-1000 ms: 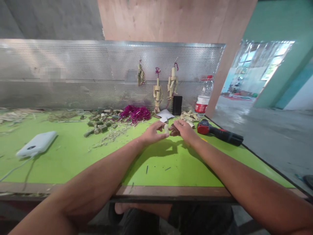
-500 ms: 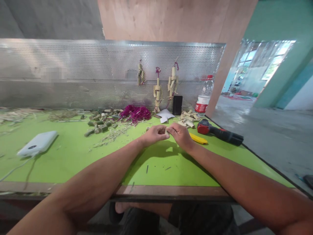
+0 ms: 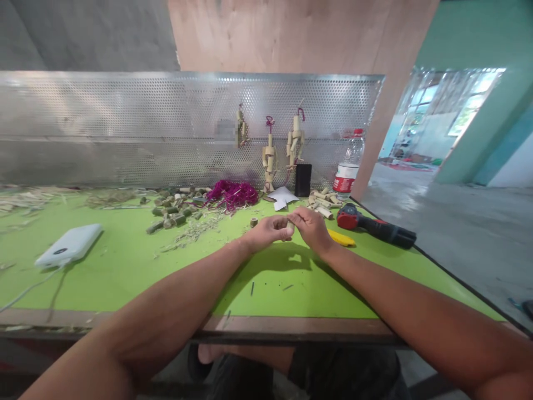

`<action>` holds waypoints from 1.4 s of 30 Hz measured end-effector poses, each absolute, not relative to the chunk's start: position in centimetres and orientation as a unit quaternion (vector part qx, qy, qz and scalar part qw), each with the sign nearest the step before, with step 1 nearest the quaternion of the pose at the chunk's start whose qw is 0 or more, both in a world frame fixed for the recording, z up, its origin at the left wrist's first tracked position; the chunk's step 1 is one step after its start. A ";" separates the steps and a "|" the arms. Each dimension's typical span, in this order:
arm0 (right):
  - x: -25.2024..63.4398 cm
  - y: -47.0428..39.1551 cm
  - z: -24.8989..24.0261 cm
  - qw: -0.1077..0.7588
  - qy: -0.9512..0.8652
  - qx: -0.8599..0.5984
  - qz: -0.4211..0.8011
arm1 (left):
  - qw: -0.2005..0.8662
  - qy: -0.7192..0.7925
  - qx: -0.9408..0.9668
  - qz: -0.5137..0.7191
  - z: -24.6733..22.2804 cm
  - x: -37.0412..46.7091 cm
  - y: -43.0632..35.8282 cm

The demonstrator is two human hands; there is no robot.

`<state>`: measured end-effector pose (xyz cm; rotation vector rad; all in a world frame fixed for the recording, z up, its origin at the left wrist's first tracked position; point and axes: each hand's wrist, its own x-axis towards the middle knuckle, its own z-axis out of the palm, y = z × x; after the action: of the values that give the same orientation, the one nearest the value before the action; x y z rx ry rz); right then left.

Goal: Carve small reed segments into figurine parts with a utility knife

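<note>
Above the green tabletop [image 3: 166, 283], my left hand [image 3: 270, 230] and my right hand [image 3: 310, 226] meet at the fingertips. Both are closed in a pinch on a small pale piece [image 3: 290, 225], which looks like a short bit of cut stick and is mostly hidden by the fingers. A short cut stick piece [image 3: 254, 222] stands on the table just left of my left hand. Beside my right wrist lies a yellow-handled tool [image 3: 341, 238], partly covered by that hand and forearm.
A red and black power tool [image 3: 375, 225] lies at right. Behind are peeled stick pieces [image 3: 322, 203], white paper [image 3: 283, 197], magenta string [image 3: 233, 195] and bark-covered pieces [image 3: 169, 216]. Jointed stick figures [image 3: 270, 158] hang before a perforated metal panel [image 3: 166, 122]. A white power bank [image 3: 70, 244] lies left.
Both hands have shifted slightly to the right, still pinched together. More of the short stick piece beside my left hand shows now. The camera view has moved a little.
</note>
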<state>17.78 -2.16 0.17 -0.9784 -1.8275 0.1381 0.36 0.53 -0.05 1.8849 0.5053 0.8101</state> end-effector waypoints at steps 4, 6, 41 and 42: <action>17.6 -2.0 0.1 0.510 -0.765 -0.386 0.068 | 0.527 0.194 0.755 0.337 0.1 0.8 0.3; 17.6 -1.7 0.2 0.529 -0.744 -0.405 0.055 | 0.537 0.193 0.743 0.350 0.1 1.1 0.1; 17.9 -2.0 -0.1 0.481 -0.755 -0.440 0.072 | 0.510 0.250 0.761 0.313 -0.6 0.9 0.4; 17.9 -2.0 -0.1 0.474 -0.766 -0.426 0.084 | 0.511 0.250 0.758 0.319 -0.6 1.0 0.3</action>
<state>17.93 -1.99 -0.12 -1.0430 -1.8741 0.2057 0.95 0.34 -0.63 1.8244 0.6014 0.7666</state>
